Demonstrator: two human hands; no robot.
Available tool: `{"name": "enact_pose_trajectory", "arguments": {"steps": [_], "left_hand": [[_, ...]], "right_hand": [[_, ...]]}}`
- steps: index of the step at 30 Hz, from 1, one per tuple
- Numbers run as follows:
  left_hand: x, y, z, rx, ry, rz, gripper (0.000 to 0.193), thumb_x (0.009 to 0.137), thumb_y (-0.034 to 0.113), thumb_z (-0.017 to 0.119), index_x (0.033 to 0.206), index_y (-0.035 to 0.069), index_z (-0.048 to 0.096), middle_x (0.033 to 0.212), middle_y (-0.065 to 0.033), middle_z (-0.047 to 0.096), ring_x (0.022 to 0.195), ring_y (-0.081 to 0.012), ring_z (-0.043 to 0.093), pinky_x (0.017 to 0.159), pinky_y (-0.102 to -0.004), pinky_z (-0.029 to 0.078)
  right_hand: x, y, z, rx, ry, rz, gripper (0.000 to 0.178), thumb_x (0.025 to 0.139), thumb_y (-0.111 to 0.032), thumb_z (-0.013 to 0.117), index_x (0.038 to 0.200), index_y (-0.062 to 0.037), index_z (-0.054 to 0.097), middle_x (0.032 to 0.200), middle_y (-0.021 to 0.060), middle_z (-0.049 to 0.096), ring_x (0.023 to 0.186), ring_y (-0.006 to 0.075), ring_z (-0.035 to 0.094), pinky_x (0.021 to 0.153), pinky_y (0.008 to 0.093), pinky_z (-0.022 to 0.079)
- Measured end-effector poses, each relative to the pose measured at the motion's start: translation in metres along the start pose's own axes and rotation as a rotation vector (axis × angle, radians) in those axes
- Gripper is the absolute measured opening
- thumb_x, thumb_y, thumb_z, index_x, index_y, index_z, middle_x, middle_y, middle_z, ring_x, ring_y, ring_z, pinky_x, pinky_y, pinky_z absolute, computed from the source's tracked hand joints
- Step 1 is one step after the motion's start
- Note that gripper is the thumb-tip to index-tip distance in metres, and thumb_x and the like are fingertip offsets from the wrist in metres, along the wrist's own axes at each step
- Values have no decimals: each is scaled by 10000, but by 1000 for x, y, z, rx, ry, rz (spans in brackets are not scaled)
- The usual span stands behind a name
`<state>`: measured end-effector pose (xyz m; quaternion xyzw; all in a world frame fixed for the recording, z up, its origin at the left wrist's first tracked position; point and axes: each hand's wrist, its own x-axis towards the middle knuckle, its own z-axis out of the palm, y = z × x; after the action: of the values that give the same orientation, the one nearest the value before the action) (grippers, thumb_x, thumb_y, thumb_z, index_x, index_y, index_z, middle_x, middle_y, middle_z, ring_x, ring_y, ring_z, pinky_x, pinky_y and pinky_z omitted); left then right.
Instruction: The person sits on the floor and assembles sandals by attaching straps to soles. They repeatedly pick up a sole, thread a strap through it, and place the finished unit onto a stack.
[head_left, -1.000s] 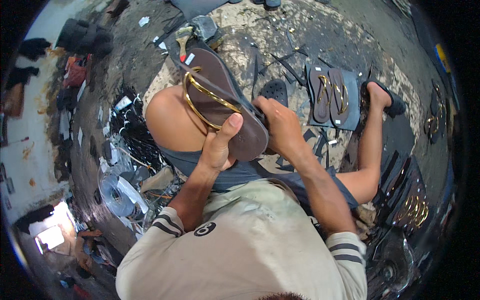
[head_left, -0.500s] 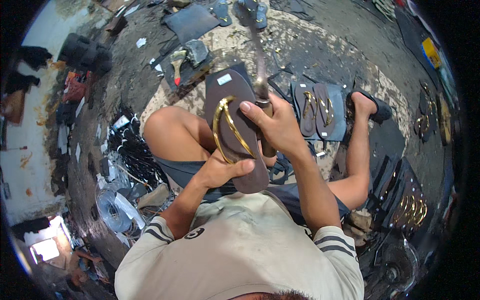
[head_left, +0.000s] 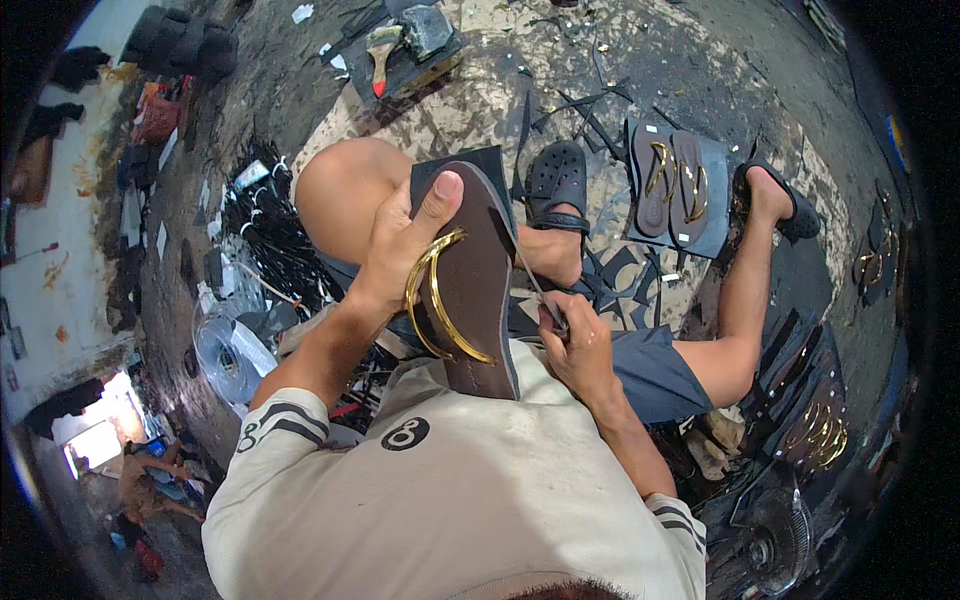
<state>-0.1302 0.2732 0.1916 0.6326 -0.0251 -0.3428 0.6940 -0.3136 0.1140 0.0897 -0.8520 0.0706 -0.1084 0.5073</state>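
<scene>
A brown sandal (head_left: pixel 475 265) with shiny gold straps (head_left: pixel 428 290) is tilted in front of my chest. My left hand (head_left: pixel 400 240) grips it, thumb pressed on the insole near the far end, fingers hidden underneath. Dark sheet material (head_left: pixel 488 162) sticks out past the sandal's edge at that far end. Closed around a knife's handle, my right hand (head_left: pixel 580 345) is low on the sandal's right side. The thin knife blade (head_left: pixel 530 270) runs up along the sandal's right edge; whether it touches the sole I cannot tell.
Two gold-strapped sandals (head_left: pixel 670 185) lie on a dark sheet to the right. Dark offcuts (head_left: pixel 625 275) litter the floor by my foot in a black clog (head_left: pixel 557 180). A paintbrush (head_left: pixel 381 60) rests at the far left. A fan (head_left: pixel 780 540) stands at lower right.
My left hand has shifted from the sandal's near end to its far end. My right hand has left the sandal's top and brought the knife down to its right side.
</scene>
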Motion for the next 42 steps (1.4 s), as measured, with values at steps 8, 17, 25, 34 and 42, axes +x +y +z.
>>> {"name": "enact_pose_trajectory", "arguments": {"steps": [8,17,25,34,42], "left_hand": [[-8,1,9,128,-4,113,334,950,345,679,1062,34,631,943,12,657,875,-69,599,788,-244,507],[-22,14,15,121,-149,24,340,950,313,682,1113,18,643,990,-23,679,913,-93,622,816,-267,519],[-20,26,25,207,-279,3,294,961,279,667,1079,11,660,1005,-25,689,928,-98,636,801,-253,524],[-19,9,0,-659,-444,82,1200,697,835,548,1537,71,160,1441,-241,405,1298,-352,449,1047,-570,372],[64,-27,85,-710,-33,208,336,958,368,645,1183,122,603,1113,2,654,965,-150,651,864,-331,541]], "right_hand": [[80,-25,-20,-125,-21,-80,370,730,43,672,1076,-46,578,942,184,615,854,402,622,715,435,506],[136,-64,-80,-184,-464,-276,345,797,-132,716,1090,-81,543,849,169,619,838,414,626,687,512,502],[186,-95,-109,-180,-982,-177,287,771,-4,675,1052,-4,612,929,160,687,589,307,617,575,393,489],[121,-12,-142,210,-31,116,439,858,-65,644,1281,4,552,857,41,675,774,174,631,717,350,516],[94,-24,-57,218,227,62,409,895,-70,667,1279,16,554,759,85,618,677,120,552,632,282,472]]}}
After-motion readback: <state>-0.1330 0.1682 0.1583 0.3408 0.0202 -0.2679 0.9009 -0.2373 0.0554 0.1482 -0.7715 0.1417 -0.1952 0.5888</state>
